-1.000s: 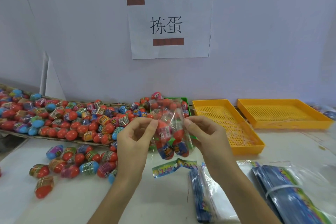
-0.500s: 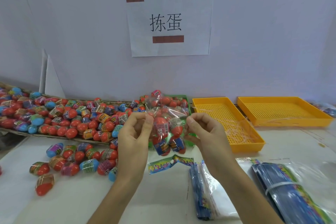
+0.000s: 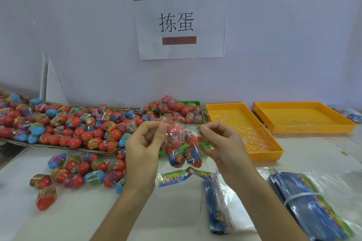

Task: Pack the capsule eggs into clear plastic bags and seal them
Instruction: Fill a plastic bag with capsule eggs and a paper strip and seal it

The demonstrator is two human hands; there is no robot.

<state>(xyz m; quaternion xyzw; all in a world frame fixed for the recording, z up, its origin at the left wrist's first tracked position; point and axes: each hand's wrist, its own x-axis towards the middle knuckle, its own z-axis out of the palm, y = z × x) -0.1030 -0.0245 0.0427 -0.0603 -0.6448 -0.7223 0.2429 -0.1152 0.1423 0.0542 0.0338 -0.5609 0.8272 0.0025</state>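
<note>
A clear plastic bag (image 3: 181, 143) with several red capsule eggs inside hangs in the air above the table. My left hand (image 3: 144, 149) pinches the bag's top left corner. My right hand (image 3: 219, 143) pinches its top right corner. The bag's printed header strip (image 3: 184, 177) hangs below the eggs. A big heap of loose capsule eggs (image 3: 64, 125) lies on a cardboard sheet at the left. More loose eggs (image 3: 78, 170) lie on the white table in front of it.
A green tray (image 3: 193, 102) with eggs stands behind the bag. Two yellow perforated trays (image 3: 242, 129) (image 3: 303, 116) sit at the right. Bundles of flat bags (image 3: 215, 203) (image 3: 307, 201) lie at the front right. A paper sign (image 3: 180, 22) hangs on the wall.
Both hands have stayed on the bag's top corners, and the bag of eggs has been lifted slightly; the view shifted a little.
</note>
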